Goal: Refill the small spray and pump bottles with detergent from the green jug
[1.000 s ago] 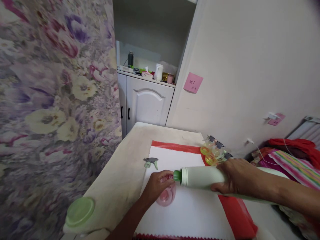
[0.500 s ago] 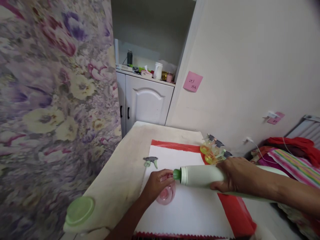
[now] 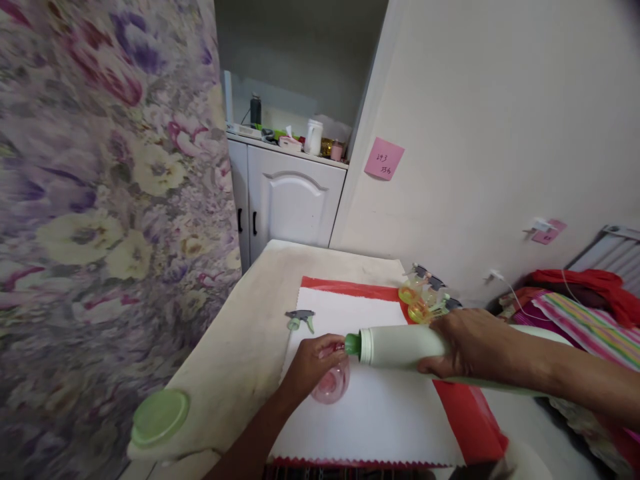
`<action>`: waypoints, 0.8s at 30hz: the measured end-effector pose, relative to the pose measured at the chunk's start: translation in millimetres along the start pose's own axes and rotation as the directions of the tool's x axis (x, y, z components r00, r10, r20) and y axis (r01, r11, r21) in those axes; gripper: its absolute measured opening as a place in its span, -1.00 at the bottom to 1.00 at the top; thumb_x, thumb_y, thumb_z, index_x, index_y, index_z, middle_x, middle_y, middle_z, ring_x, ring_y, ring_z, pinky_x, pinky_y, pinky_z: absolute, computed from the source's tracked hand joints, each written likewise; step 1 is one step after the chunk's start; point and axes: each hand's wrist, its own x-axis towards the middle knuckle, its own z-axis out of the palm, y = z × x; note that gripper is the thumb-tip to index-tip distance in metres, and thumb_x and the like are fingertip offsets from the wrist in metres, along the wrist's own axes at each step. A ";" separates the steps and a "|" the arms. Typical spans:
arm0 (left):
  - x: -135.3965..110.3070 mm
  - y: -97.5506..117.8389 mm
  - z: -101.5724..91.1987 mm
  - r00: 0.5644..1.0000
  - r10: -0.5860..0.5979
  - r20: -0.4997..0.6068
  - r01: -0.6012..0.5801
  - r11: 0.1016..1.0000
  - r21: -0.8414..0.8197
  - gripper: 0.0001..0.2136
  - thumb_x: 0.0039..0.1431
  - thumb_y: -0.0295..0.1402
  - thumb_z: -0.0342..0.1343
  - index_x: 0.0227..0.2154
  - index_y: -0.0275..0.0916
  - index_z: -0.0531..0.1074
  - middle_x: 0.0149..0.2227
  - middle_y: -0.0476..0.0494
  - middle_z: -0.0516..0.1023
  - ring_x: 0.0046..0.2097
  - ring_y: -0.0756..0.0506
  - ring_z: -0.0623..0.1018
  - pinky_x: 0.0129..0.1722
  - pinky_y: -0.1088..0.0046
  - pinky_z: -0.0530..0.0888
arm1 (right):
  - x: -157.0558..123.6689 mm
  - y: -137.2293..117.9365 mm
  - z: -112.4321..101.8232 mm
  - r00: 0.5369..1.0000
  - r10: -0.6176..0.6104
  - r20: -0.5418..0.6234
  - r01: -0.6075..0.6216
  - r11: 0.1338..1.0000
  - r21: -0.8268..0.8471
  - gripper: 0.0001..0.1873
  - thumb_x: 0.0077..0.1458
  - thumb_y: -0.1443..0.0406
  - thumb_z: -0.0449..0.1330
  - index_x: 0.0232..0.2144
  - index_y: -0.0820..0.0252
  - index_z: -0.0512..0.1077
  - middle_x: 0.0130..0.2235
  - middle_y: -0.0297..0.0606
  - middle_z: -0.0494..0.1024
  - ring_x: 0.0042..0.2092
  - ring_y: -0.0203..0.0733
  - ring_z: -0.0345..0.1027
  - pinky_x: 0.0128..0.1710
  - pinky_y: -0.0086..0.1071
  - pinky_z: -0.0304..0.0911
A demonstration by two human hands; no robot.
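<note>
My right hand (image 3: 475, 347) is wrapped round a large white bottle (image 3: 400, 347), held on its side with its green spout (image 3: 353, 343) pointing left. The spout meets the open neck of a small clear pink bottle (image 3: 331, 385). My left hand (image 3: 313, 363) grips that pink bottle from the left and holds it on the white cloth (image 3: 370, 413). A grey and green spray trigger head (image 3: 301, 320) lies loose on the cloth's far left corner.
The white cloth lies over a red cloth (image 3: 465, 427) on a beige table (image 3: 250, 347). Two or three yellow spray bottles (image 3: 423, 300) stand at the table's far right by the wall. A green lid (image 3: 160, 417) lies at the near left corner. Floral curtain hangs left; white cabinet behind.
Both hands and the two bottles stay in the same pose. Only the view has shifted slightly.
</note>
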 end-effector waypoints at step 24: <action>-1.1 1.6 -1.6 1.000 -0.003 0.002 0.003 1.000 0.004 -0.80 0.05 -0.29 0.20 -0.27 -0.22 0.57 -0.29 -0.09 0.65 -0.20 -0.15 0.56 -0.19 0.40 0.43 | 0.1 -2.4 -2.5 1.000 -0.030 -0.009 0.030 0.999 0.011 -0.59 -0.02 -0.05 0.15 -0.49 0.16 0.49 -0.49 -0.15 0.62 -0.46 -0.04 0.48 -0.52 -0.35 0.03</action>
